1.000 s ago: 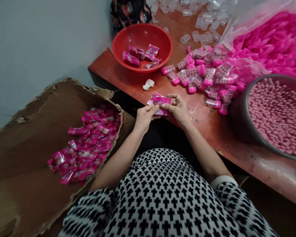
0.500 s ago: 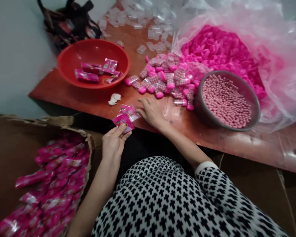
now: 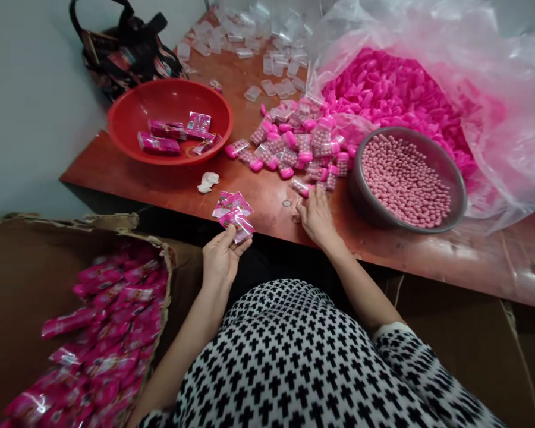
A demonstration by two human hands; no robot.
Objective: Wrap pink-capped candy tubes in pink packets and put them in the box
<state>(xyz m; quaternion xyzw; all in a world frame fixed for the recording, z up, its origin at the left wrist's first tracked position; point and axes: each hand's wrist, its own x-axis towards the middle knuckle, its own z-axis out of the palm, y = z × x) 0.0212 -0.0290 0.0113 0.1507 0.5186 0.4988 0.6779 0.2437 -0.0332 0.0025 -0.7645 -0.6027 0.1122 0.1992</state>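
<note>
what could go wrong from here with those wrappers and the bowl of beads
The wrappers lying near the table's front edge might get brushed off by the left hand, which holds a pink packet beside them. The right hand, at a small bottle below the pile, could set others rolling. The open grey bowl, heaped with pink beads, might spill if bumped.

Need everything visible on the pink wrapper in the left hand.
The pink wrapper is small, thin and glossy, apparently printed plastic film, with bright glare and a paler patch near its lower end. Any lettering is too small to read. The left hand pinches its near end, thumb on top and fingers underneath, at the front edge of the table. In this view it overlaps similar pink pieces just beyond; whether they touch can't be told.
</note>
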